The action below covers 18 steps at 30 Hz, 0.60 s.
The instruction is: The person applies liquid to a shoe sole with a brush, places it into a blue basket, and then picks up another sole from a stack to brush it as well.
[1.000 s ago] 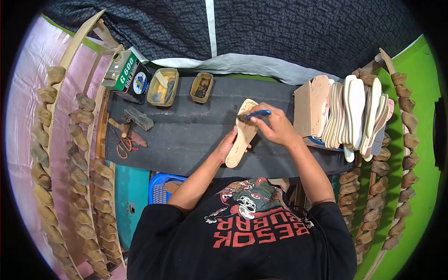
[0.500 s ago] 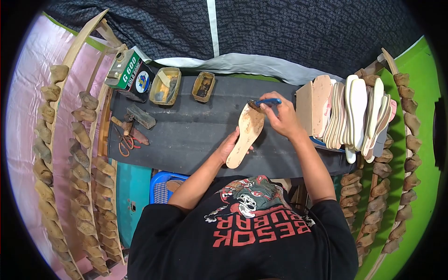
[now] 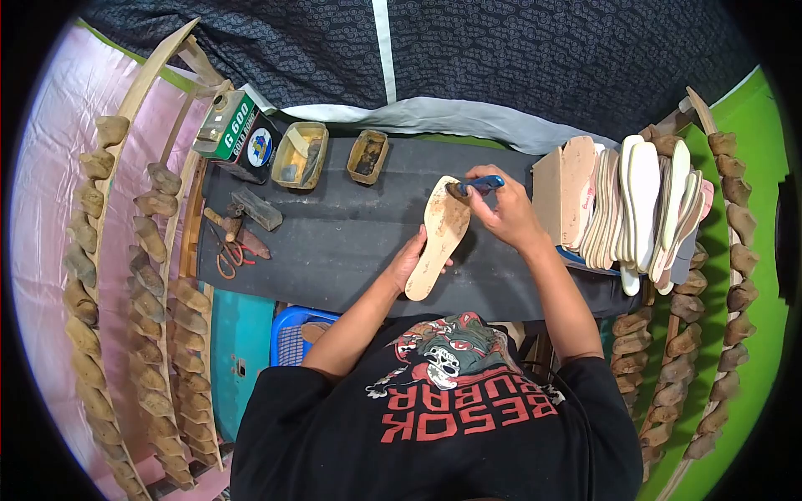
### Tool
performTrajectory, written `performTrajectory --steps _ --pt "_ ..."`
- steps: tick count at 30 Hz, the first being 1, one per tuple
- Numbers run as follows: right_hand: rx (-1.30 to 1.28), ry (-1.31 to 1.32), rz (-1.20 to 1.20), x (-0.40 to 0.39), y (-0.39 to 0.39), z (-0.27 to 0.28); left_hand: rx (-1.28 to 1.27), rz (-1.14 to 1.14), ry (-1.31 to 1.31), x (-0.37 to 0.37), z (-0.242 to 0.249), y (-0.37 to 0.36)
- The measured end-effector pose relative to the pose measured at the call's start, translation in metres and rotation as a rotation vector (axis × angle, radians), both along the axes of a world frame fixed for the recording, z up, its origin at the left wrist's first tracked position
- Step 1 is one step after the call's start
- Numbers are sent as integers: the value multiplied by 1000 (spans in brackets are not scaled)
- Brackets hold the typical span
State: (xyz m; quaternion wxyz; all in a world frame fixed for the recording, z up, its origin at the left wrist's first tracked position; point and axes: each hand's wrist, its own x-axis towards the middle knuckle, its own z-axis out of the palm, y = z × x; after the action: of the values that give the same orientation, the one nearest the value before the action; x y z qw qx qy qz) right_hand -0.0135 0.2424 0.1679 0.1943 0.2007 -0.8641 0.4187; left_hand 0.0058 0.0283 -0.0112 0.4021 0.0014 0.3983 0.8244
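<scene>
A pale shoe insole [image 3: 436,250] with brown smears over its wide end hangs above the dark tabletop. My left hand [image 3: 408,259] is closed around its left edge, with fingertips showing at the right edge. In my right hand [image 3: 506,213] is a blue-handled brush [image 3: 484,185], gripped between thumb and fingers. The dark brush tip touches the insole near the upper end.
Beyond are a small box [image 3: 367,157], a larger yellowish box [image 3: 299,156] and a G 600 can [image 3: 238,134]. Scissors [image 3: 231,255] and other tools lie left on the dark tabletop [image 3: 334,242]. Stacked insoles [image 3: 639,204] stand right; racks of wooden pieces [image 3: 81,301] flank both sides.
The brush tip has moved slightly down on the insole, and the brush handle has turned a little. My left hand still holds the insole in nearly the same place.
</scene>
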Motion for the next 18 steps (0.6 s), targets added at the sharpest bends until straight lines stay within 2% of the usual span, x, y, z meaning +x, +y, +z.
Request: performTrajectory --steps 9,13,18 --pt "68 -92 260 18 -17 -13 31 49 -22 1 0 0" --pt "6 -117 210 13 -15 -12 53 67 -57 2 -2 -1" --pt "43 -15 108 2 -4 -12 119 66 -82 6 -1 -1"
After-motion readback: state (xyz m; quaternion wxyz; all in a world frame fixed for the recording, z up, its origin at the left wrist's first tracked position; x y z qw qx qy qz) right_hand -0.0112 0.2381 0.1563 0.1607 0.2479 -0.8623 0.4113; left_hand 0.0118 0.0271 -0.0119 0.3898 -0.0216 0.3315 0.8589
